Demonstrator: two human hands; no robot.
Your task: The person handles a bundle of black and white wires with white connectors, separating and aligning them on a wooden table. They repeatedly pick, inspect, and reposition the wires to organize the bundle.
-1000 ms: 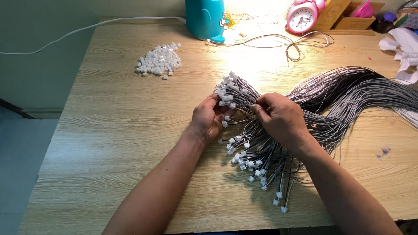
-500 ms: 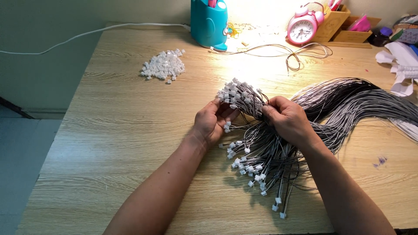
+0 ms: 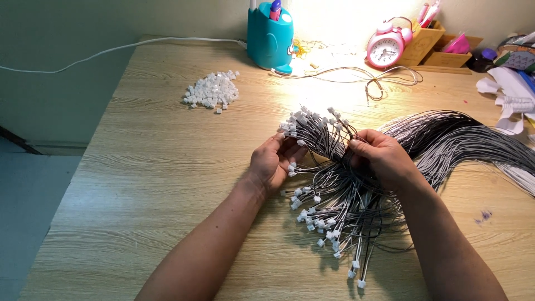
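Near the middle of the counter: both hands work at one bundle of thin grey wires; each wire ends in a small white plug
Containers: teal pen holder stands at the far edge with a purple-capped pen upright in it; wooden organiser sits behind the pink alarm clock, holding pink items too small to tell
Wire bundle: lies right of centre on the counter; grey strands sweep in from the right edge in a thick curved band, then split into two fans; one fan is lifted between the hands, plug ends pointing up and left; the other fan is spread flat toward the near edge, plugs scattered at uneven lengths
Left hand: palm up and partly spread, fingers cupped under the plug ends of the lifted fan, touching them
Right hand: closed around the lifted fan where the strands gather, thumb and fingers pinching them together
Loose plugs: heap of small white connectors lies well apart, far left on the counter
Cords: white cable runs along the far left edge; thin looped cord lies in front of the clock
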